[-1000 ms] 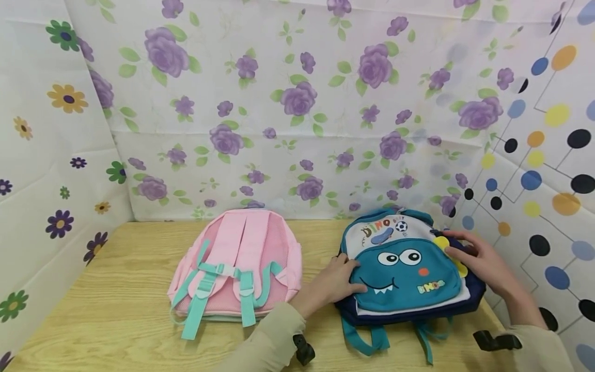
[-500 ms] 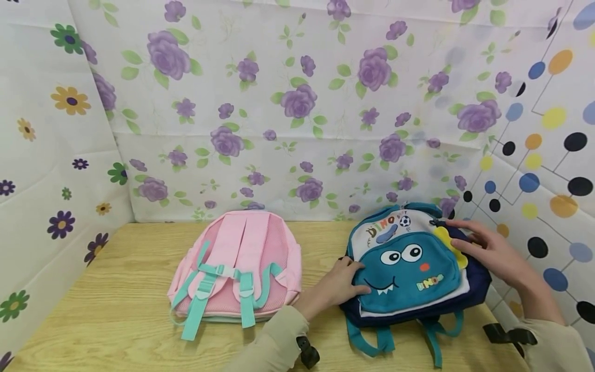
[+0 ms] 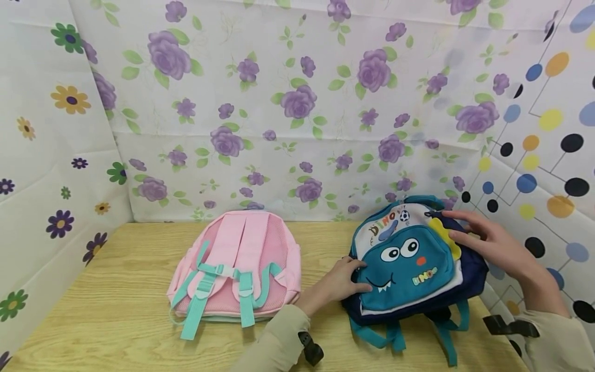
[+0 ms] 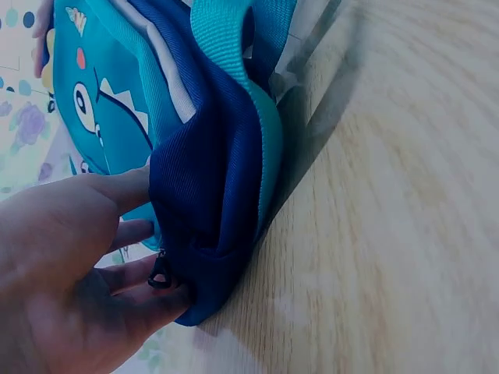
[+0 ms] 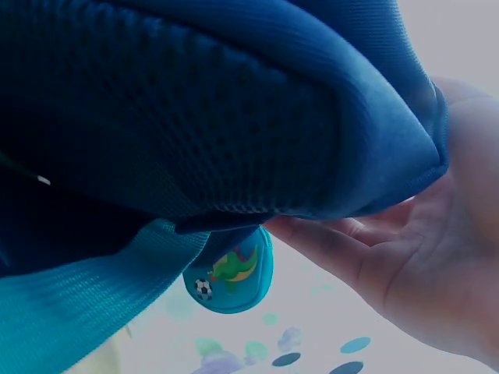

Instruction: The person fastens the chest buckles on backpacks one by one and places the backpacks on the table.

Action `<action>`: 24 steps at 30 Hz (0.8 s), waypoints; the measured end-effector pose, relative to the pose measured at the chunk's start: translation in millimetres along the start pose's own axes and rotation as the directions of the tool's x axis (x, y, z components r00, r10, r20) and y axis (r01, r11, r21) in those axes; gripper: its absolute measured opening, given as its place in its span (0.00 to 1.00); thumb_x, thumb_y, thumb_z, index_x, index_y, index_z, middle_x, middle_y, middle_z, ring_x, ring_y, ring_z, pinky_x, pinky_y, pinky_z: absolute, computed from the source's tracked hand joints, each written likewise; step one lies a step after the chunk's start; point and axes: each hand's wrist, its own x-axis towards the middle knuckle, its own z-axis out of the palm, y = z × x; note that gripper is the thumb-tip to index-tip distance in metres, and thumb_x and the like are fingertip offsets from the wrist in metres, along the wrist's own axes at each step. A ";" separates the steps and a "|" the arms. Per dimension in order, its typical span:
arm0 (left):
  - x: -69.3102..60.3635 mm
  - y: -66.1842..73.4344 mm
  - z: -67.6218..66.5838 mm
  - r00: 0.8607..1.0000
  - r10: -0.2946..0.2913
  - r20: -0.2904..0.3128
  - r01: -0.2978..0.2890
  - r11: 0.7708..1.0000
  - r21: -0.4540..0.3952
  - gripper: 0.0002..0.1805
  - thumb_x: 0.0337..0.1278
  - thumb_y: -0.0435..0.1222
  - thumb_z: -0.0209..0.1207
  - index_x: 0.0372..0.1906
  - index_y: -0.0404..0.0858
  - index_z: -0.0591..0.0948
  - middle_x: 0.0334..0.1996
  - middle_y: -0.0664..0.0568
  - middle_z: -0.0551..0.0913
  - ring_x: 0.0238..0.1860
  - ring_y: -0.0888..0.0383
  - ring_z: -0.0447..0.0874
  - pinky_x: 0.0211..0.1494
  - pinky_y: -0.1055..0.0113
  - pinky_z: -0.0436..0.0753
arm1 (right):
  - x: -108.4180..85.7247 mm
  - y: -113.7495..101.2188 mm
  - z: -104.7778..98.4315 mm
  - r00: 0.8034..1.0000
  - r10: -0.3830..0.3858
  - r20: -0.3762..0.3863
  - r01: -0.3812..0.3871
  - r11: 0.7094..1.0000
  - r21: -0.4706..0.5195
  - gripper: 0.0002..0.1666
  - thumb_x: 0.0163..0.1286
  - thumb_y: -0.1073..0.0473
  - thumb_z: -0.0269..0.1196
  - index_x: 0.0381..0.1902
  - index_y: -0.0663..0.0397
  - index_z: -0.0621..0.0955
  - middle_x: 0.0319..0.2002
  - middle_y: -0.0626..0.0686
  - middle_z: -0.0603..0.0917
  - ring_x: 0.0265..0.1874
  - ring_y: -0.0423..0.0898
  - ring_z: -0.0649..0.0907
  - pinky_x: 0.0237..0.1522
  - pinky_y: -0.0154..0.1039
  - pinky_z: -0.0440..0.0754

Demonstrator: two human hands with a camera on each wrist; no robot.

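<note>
A teal and navy dinosaur backpack (image 3: 403, 268) leans on the table at the right, face up, its right side tilted up off the surface. My left hand (image 3: 341, 279) grips its left side, thumb on the front; in the left wrist view the fingers of this hand (image 4: 93, 234) reach along the navy side near a black zipper pull (image 4: 160, 270). My right hand (image 3: 495, 245) holds the upper right side by the yellow spikes (image 3: 444, 238). The right wrist view shows the bag's dark mesh underside (image 5: 234, 132), with the right hand (image 5: 421, 265) beside it; the bag hides some fingertips.
A pink backpack (image 3: 241, 263) lies straps up at left centre, its mint webbing (image 3: 191, 321) trailing forward. Teal straps (image 3: 446, 341) hang below the dinosaur backpack. The wooden table (image 3: 116, 289) ends at patterned cloth walls (image 3: 297, 150) behind and on both sides.
The dinosaur backpack has shifted slightly right and its right side has risen, tilting it more. Both hands have moved with it. The pink backpack stays where it was.
</note>
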 end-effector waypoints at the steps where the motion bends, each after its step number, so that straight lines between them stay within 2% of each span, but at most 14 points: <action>1: 0.3 0.1 -0.2 1.000 -0.003 0.002 0.003 1.000 -0.007 0.36 0.59 0.57 0.64 0.69 0.48 0.73 0.64 0.50 0.72 0.62 0.57 0.70 0.66 0.61 0.75 | 1.7 -1.8 -0.4 1.000 -0.014 -0.005 0.014 1.000 0.001 0.30 0.77 0.51 0.56 0.74 0.37 0.66 0.71 0.56 0.66 0.63 0.53 0.73 0.55 0.60 0.77; 3: 0.8 0.5 -0.9 1.000 -0.002 0.007 0.003 1.000 -0.019 0.36 0.59 0.57 0.64 0.69 0.47 0.73 0.63 0.50 0.72 0.62 0.56 0.70 0.66 0.60 0.75 | 4.9 -5.1 -1.0 0.999 -0.046 -0.010 0.046 0.999 0.011 0.29 0.77 0.54 0.56 0.74 0.39 0.67 0.71 0.55 0.65 0.66 0.47 0.70 0.59 0.46 0.77; 4: 1.0 0.9 -1.1 1.000 -0.003 0.009 0.003 1.000 -0.022 0.36 0.59 0.57 0.64 0.69 0.47 0.72 0.64 0.50 0.72 0.62 0.56 0.70 0.66 0.60 0.75 | 6.4 -6.8 -0.9 0.998 -0.059 -0.023 0.059 0.998 0.007 0.29 0.76 0.55 0.57 0.73 0.38 0.68 0.70 0.52 0.66 0.65 0.40 0.70 0.58 0.36 0.76; 7: 1.9 1.7 -0.8 1.000 0.001 0.015 -0.001 0.999 -0.032 0.36 0.60 0.56 0.64 0.69 0.47 0.72 0.64 0.49 0.72 0.62 0.56 0.71 0.66 0.60 0.75 | 9.7 -11.7 -1.1 0.994 -0.091 -0.052 0.092 0.996 0.005 0.28 0.76 0.57 0.58 0.71 0.39 0.70 0.70 0.47 0.68 0.58 0.24 0.67 0.49 0.14 0.65; 15: 5.6 2.7 2.9 1.000 0.017 0.020 -0.016 0.998 -0.053 0.35 0.61 0.55 0.63 0.70 0.46 0.72 0.65 0.49 0.72 0.63 0.56 0.71 0.67 0.61 0.74 | 14.8 -26.2 -4.1 0.996 -0.073 -0.049 0.073 0.997 -0.003 0.28 0.78 0.55 0.55 0.73 0.35 0.68 0.71 0.43 0.66 0.55 0.22 0.70 0.48 0.18 0.68; 24: 11.5 6.3 7.7 0.998 0.039 0.056 -0.035 0.997 -0.071 0.35 0.62 0.54 0.62 0.71 0.47 0.71 0.66 0.48 0.71 0.64 0.57 0.71 0.68 0.63 0.73 | 17.3 -41.3 -7.4 0.989 -0.145 -0.031 0.146 0.989 0.034 0.28 0.79 0.58 0.52 0.74 0.38 0.67 0.72 0.42 0.67 0.57 0.24 0.72 0.48 0.18 0.70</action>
